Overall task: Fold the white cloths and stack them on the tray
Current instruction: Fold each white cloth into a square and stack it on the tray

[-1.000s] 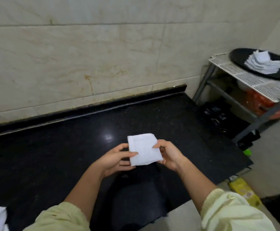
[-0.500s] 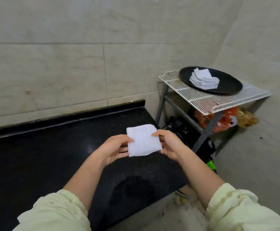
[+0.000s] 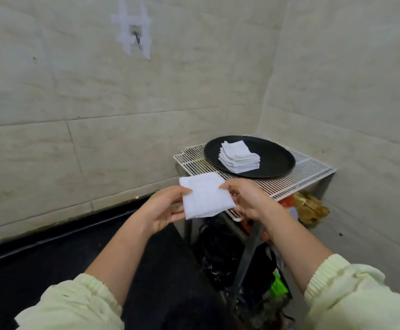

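Note:
A folded white cloth (image 3: 205, 196) is held flat in the air between both hands. My left hand (image 3: 163, 209) pinches its left edge, thumb on top. My right hand (image 3: 247, 198) pinches its right edge. The cloth hangs just in front of the near corner of the white wire rack (image 3: 296, 177). On that rack lies a round black tray (image 3: 275, 158) carrying a stack of several folded white cloths (image 3: 239, 157), beyond and to the right of the hands.
A black counter (image 3: 51, 265) runs along the tiled wall at lower left. Under the rack sit black bags (image 3: 218, 251), an orange item (image 3: 289, 201) and a brown bag (image 3: 310, 208). A taped wall hook (image 3: 134, 32) is high on the wall.
The view has swung right and up from the counter toward the rack. Both hands have carried the folded cloth to the rack's edge, closer to the tray.

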